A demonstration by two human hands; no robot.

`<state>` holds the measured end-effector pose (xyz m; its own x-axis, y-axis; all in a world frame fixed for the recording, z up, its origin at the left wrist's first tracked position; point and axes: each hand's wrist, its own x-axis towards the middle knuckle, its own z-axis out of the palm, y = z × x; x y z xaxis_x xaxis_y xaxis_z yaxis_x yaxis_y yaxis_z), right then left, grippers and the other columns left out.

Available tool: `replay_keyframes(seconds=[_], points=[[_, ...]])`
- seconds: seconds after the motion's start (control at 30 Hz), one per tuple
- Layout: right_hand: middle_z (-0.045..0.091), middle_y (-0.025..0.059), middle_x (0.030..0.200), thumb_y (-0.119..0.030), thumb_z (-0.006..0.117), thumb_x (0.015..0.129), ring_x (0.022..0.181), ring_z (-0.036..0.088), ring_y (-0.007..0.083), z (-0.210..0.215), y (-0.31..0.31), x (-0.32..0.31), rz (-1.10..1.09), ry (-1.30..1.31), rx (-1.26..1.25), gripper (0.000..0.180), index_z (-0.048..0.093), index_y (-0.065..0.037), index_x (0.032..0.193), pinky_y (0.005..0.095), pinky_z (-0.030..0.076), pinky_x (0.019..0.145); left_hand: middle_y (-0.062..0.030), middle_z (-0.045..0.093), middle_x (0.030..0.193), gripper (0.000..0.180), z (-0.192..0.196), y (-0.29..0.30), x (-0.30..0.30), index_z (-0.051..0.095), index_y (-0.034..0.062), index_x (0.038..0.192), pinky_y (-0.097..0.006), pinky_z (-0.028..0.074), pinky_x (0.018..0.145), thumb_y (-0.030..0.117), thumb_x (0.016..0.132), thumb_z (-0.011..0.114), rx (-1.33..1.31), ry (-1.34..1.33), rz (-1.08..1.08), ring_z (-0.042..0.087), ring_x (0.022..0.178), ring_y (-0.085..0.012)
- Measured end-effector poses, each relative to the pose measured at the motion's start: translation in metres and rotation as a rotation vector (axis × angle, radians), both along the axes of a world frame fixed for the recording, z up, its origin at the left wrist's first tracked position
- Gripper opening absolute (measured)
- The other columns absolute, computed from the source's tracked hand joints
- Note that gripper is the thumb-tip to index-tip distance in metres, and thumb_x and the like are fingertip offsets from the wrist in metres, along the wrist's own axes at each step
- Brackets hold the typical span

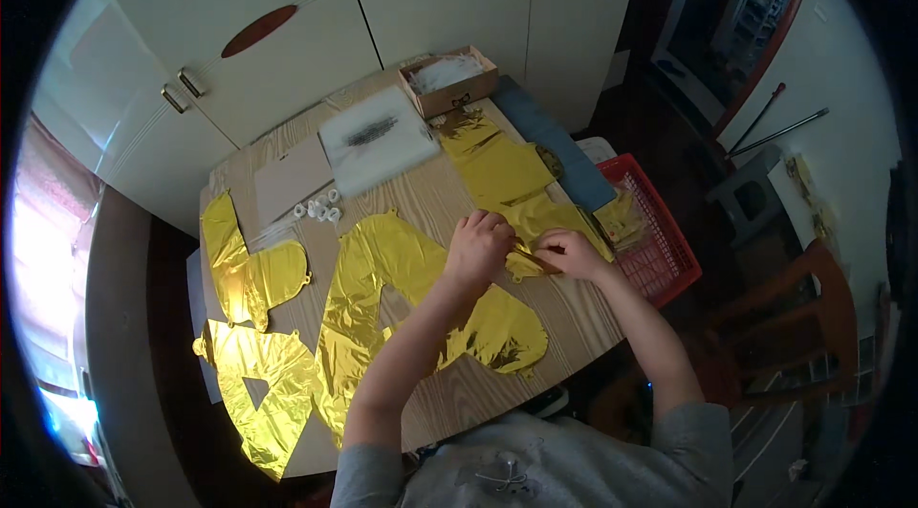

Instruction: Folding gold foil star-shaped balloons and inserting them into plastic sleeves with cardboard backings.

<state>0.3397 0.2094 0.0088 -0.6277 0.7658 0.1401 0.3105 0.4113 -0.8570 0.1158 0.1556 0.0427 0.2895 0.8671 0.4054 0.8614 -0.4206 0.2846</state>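
Note:
Both my hands pinch a folded piece of gold foil balloon [523,266] just above the right part of the table. My left hand [481,245] has its fingers curled closed at the foil's left end. On the other side my right hand [571,254] grips the folded edge between thumb and fingers. Below my left forearm lies a large flat gold foil balloon [346,317], partly covered by the arm. Beyond my hands, more flat gold foil sheets [497,166] are spread along the table's right side. How the held foil is folded is partly hidden by my fingers.
Two more flat gold balloons, one angled [273,276] and one with a triangular hole [287,364], lie left. Small white rolls [325,211], a white plastic-wrapped stack [378,140] and a cardboard box [449,104] stand farther back. A red basket [669,240] sits beyond the right edge.

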Motion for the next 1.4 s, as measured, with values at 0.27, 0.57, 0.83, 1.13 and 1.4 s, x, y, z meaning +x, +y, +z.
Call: replay_keyframes(seconds=[0.27,0.57,0.83,1.13,1.4], points=[[0.069,0.0093,0.085,-0.022,0.075,0.081,0.077,0.064,0.0178,-0.006,0.008,-0.001,-0.105,-0.081,-0.159,0.026,0.068,0.000,0.092,0.0329,0.049,0.070,-0.0051,0.062,0.108,0.031,-0.002,-0.016,-0.002,0.064,0.0117,0.109,-0.041,0.043,0.086,0.020,0.079,0.068,-0.009,-0.085,-0.048,0.057,0.102,-0.0268],[0.065,0.0037,0.084,-0.018,0.068,0.090,0.081,0.060,0.0104,-0.009,0.021,0.000,-0.125,0.098,-0.320,0.020,0.063,0.000,0.097,0.0275,0.047,0.070,-0.0103,0.064,0.092,0.019,-0.011,-0.010,-0.006,0.063,0.0081,0.096,-0.043,0.044,0.084,0.023,0.085,0.057,-0.235,-0.102,-0.140,0.060,0.099,-0.0290],[0.064,0.0029,0.091,-0.013,0.059,0.095,0.085,0.058,0.0071,0.052,0.044,-0.011,-0.102,0.193,-0.186,0.021,0.056,0.000,0.111,0.0245,0.046,0.071,-0.0071,0.063,0.098,0.020,-0.012,0.033,0.004,0.064,0.0118,0.096,-0.040,0.046,0.082,0.028,0.084,0.060,-0.018,0.153,-0.056,0.059,0.100,-0.0266],[0.062,0.0017,0.092,-0.013,0.057,0.096,0.082,0.056,0.0082,0.062,0.075,-0.018,-0.104,0.349,-0.284,0.015,0.057,-0.003,0.107,0.0242,0.046,0.072,-0.0174,0.037,0.147,0.081,-0.027,0.047,0.014,0.043,0.0177,0.141,-0.063,0.025,0.107,0.066,0.079,0.058,-0.087,0.207,0.025,0.031,0.137,-0.0399],[0.063,0.0070,0.099,-0.018,0.058,0.095,0.086,0.060,0.0190,0.055,0.142,0.021,-0.582,0.760,-0.518,0.021,0.059,-0.004,0.110,0.0342,0.050,0.078,-0.0179,0.021,0.157,0.093,-0.029,0.044,0.010,0.027,0.0305,0.151,-0.073,0.010,0.107,0.083,0.076,0.043,-0.297,0.344,0.057,0.014,0.140,-0.0539]])
